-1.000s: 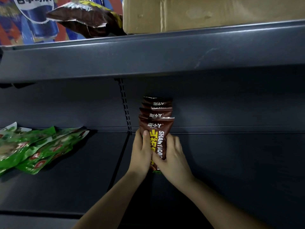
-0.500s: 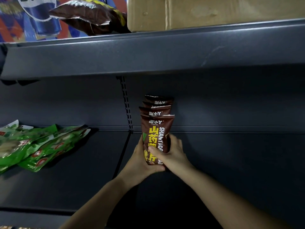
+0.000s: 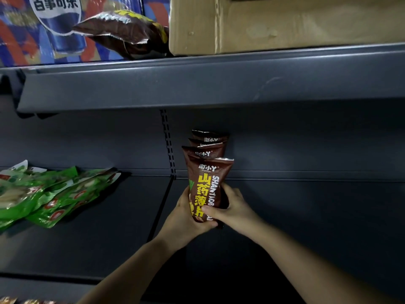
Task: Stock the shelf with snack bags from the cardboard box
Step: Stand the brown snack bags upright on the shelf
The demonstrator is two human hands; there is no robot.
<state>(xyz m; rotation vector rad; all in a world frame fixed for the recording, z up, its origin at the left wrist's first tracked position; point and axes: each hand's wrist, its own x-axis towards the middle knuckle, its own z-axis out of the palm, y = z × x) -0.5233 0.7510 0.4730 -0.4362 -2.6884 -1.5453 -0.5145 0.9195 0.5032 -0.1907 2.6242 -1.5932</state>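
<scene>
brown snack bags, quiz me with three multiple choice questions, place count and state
1. Where do the green bags lie? A) left of the brown bags B) right of them C) on the upper shelf
2. How many brown bags stand in the row? A) two B) four C) six
3. The front bag is A) lying flat B) torn open C) upright, held by both hands
Answers: 1 A, at the left end of the shelf; 2 B, four top edges show; 3 C, left hand and right hand grip it.
</scene>
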